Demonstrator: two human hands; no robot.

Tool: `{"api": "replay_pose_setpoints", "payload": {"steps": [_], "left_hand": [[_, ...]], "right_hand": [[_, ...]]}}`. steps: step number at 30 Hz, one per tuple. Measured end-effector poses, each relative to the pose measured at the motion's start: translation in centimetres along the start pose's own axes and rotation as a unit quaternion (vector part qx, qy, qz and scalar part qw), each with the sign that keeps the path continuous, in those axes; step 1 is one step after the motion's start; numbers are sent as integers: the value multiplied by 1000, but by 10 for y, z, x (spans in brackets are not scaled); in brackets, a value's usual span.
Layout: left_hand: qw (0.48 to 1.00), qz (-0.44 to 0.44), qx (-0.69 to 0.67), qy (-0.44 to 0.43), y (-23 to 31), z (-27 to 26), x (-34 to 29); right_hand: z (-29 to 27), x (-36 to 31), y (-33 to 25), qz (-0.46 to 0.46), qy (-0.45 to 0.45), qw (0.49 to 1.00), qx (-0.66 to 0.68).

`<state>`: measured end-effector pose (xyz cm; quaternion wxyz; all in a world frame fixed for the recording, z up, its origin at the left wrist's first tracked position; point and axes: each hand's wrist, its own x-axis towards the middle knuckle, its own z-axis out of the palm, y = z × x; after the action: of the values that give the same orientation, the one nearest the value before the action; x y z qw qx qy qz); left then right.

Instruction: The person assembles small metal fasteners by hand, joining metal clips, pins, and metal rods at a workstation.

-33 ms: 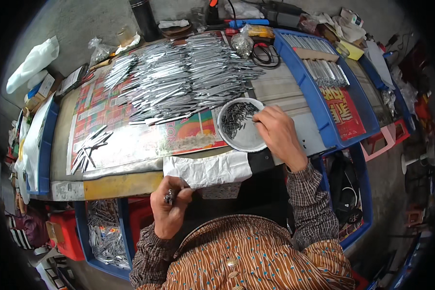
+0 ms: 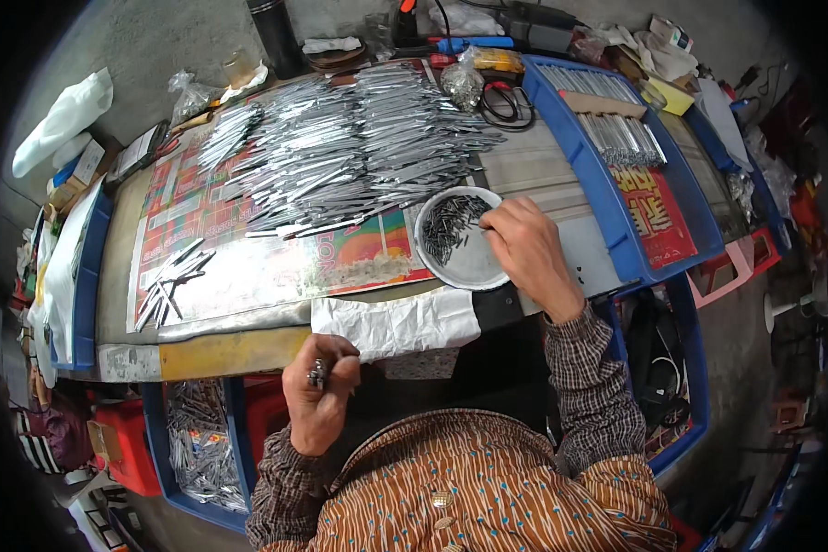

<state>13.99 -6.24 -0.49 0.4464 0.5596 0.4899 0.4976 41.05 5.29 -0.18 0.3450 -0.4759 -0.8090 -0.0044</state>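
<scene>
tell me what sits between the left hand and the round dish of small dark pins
In the head view, a crumpled white sheet over the table edge lies between the left hand and the dish.

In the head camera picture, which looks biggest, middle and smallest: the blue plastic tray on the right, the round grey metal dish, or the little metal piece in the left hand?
1. Blue plastic tray
2. Round grey metal dish
3. Little metal piece in the left hand, though it sits nearer the camera.
</scene>
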Motion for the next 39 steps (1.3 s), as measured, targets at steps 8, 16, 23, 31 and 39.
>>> {"api": "replay_pose_setpoints", "payload": {"steps": [8,16,23,31,39], "left_hand": [[995,-55,-45,76,14,-48,11],[978,-127,-128,103,15,-95,26],[982,-66,93,153,-1,-168,53],[815,184,524,164,-40,-200,101],[777,207,587,94,-73,-222,121]], "right_hand": [[16,15,6,-58,-40,995,-76],[8,15,-1,-43,-95,992,-72],[-2,2,-17,62,-75,994,49],[-3,-9,-31,115,-30,982,144],[-2,-23,-27,87,-32,979,181]]}}
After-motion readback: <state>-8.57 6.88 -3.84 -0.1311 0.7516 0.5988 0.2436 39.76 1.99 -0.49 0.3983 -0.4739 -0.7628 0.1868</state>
